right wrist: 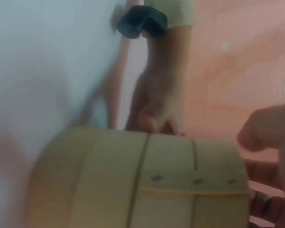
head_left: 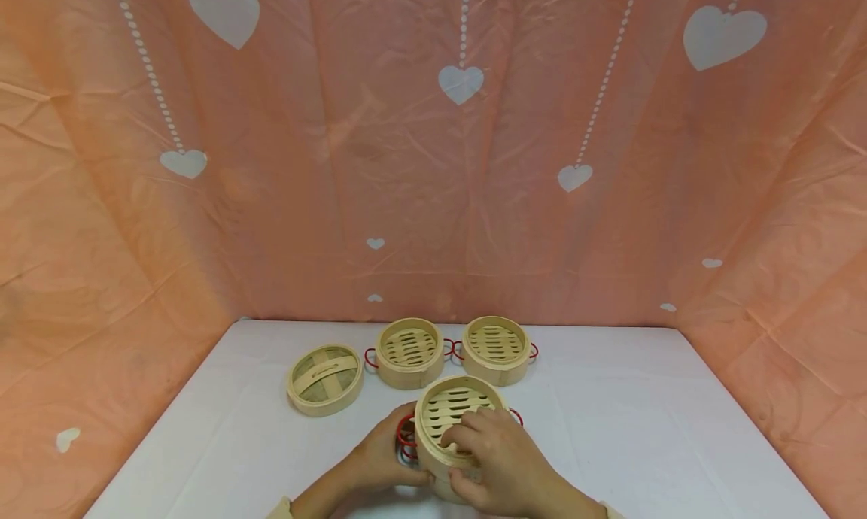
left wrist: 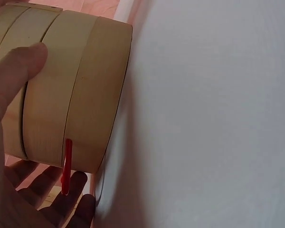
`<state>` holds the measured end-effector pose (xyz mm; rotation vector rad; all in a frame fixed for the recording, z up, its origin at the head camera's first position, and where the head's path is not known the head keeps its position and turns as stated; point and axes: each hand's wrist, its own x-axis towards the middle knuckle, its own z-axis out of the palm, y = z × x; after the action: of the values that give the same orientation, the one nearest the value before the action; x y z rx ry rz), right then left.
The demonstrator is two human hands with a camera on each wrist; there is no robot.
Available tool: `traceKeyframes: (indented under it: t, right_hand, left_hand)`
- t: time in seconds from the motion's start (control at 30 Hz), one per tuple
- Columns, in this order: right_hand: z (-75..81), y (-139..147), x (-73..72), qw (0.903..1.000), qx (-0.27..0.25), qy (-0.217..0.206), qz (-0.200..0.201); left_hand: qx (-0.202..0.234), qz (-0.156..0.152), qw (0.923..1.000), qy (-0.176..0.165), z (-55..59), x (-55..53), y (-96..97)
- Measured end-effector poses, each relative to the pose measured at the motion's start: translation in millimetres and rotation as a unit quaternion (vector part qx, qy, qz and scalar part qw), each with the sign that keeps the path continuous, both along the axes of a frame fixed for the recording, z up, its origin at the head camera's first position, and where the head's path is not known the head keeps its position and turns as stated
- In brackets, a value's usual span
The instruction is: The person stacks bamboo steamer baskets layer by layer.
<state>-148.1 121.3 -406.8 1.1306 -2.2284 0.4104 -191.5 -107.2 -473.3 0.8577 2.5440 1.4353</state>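
Note:
My left hand grips the side of two stacked bamboo steamer baskets, the thumb across the wall and the fingers around the red handles on the left. The upper steamer basket shows a slatted floor; the lower steamer basket stands on the white table, mostly hidden in the head view. Over the near right of the top rim is my right hand, its fingers loosely bent above the slats. In the right wrist view its thumb stands off the wall.
Behind the stack, a steamer basket and another steamer basket, both with red handles, stand side by side. A round bamboo lid with a strap handle lies left of them. Peach curtain encloses the white table.

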Motion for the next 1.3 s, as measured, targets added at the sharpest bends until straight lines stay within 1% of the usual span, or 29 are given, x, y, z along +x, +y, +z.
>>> traceKeyframes:
  t: [0.13,0.27,0.37,0.5,0.67,0.8,0.9,1.07,1.17,1.3]
  right_hand:
    - [7.1,5,-2.2,0.9998,-0.011,-0.013,-0.007]
    - [15.7,11,-5.2,0.9994,-0.024,-0.023,-0.012]
    - [23.2,16,-9.0,0.9989,-0.036,-0.024,-0.015]
    - [33.4,24,-15.3,0.9984,-0.038,-0.028,-0.031]
    - [44.0,37,-27.7,0.9978,-0.037,-0.023,-0.050]
    - [51.0,47,-40.7,0.9975,-0.033,-0.014,-0.062]
    - [55.2,53,-49.8,0.9964,-0.027,-0.024,-0.076]
    - [56.1,60,-63.0,0.9940,-0.024,-0.040,-0.099]
    - [52.5,64,-71.5,0.9936,-0.023,-0.038,-0.103]
    - [46.0,71,-82.2,0.9925,-0.025,-0.051,-0.108]
  left_hand:
    - [0.013,-0.012,0.9998,-0.005,-1.3,-1.3,-1.2]
    - [0.025,-0.020,0.9995,-0.002,-0.7,-2.9,-2.5]
    - [0.031,-0.024,0.9991,0.014,2.0,-4.3,-3.6]
    - [0.050,-0.033,0.9976,0.034,7.0,-5.4,-4.5]
    - [0.078,-0.040,0.9948,0.052,11.4,-6.5,-3.3]
    - [0.094,-0.038,0.9934,0.054,14.9,-6.3,-1.8]
    - [0.100,-0.040,0.9927,0.055,17.5,-5.9,-0.6]
    - [0.100,-0.042,0.9924,0.059,20.3,-6.1,1.7]
    - [0.105,-0.048,0.9913,0.062,21.1,-6.8,3.0]
    - [0.117,-0.058,0.9900,0.053,22.4,-7.0,4.8]
